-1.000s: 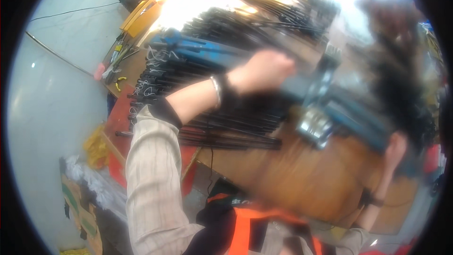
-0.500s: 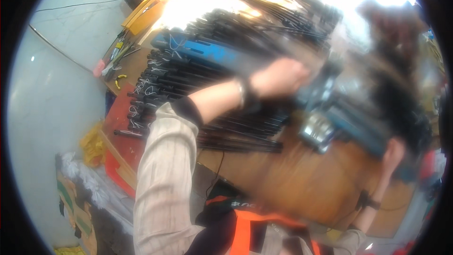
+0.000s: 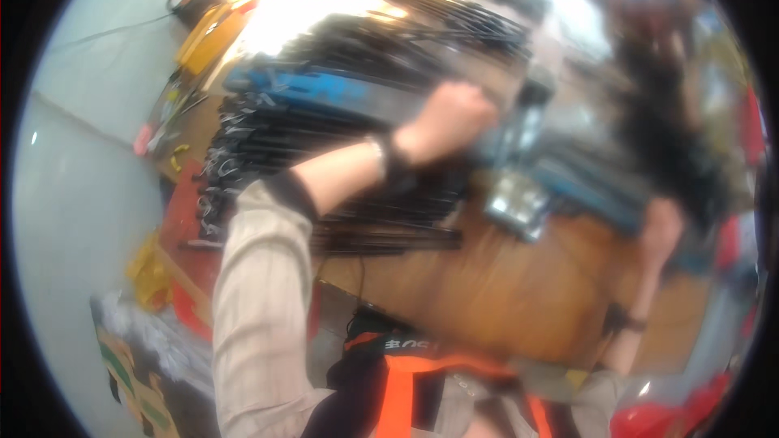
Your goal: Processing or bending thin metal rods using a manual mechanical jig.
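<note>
My left hand (image 3: 450, 118) is closed in a fist shape above rows of thin black rods (image 3: 389, 215), left of a blue-grey metal fixture (image 3: 523, 134). Whatever its fingers hold, if anything, is hidden. A shiny silver metal block (image 3: 518, 204) sits at the fixture's near end. On the right, my right hand (image 3: 661, 231) is raised beside the end of a long blue-grey bar (image 3: 592, 191). Its fingers are smeared by motion, and their grip does not show. A dark, blurred mass (image 3: 682, 138) lies beyond that hand.
A brown wooden board (image 3: 503, 300) covers the near table. Behind the rods lies a blue bar (image 3: 312, 85). A yellow case (image 3: 203, 36) and hand tools (image 3: 174, 109) stand at the far left. White plastic bags (image 3: 154, 341) lie at the lower left. Bright glare covers the back.
The whole view has shifted, so the table and rods appear farther left and slightly higher. Both hands stay near the same things; my right hand sits slightly higher against the bar.
</note>
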Motion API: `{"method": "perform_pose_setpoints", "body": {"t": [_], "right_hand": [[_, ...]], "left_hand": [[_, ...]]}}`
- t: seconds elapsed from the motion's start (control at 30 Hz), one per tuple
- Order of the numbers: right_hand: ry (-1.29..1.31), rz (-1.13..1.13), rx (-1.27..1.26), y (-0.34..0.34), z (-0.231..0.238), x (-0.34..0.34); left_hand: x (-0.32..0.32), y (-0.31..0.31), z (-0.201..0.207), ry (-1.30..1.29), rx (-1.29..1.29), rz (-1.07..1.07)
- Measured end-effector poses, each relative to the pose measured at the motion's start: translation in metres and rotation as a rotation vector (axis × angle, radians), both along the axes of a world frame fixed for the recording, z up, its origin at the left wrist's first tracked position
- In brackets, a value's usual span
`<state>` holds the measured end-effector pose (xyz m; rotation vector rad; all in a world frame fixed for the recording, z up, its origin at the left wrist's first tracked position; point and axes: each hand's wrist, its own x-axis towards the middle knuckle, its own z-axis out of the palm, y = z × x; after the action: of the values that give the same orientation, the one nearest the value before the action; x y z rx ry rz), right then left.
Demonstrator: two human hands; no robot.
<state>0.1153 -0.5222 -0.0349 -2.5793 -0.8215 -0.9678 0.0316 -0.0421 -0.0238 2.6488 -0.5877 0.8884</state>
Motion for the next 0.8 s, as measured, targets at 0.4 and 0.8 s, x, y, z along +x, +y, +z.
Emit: {"method": "perform_pose_setpoints", "body": {"t": [0.4,0.8], "right_hand": [[0.001,0.126,0.069,0.086,-0.019,-0.109],[0.424,0.400,0.324,0.138,-0.028,-0.086]], "left_hand": [[0.005,-0.025,0.002,0.297,0.084,0.073],[0.011,-0.015,-0.001,0.194,0.148,0.105]]}}
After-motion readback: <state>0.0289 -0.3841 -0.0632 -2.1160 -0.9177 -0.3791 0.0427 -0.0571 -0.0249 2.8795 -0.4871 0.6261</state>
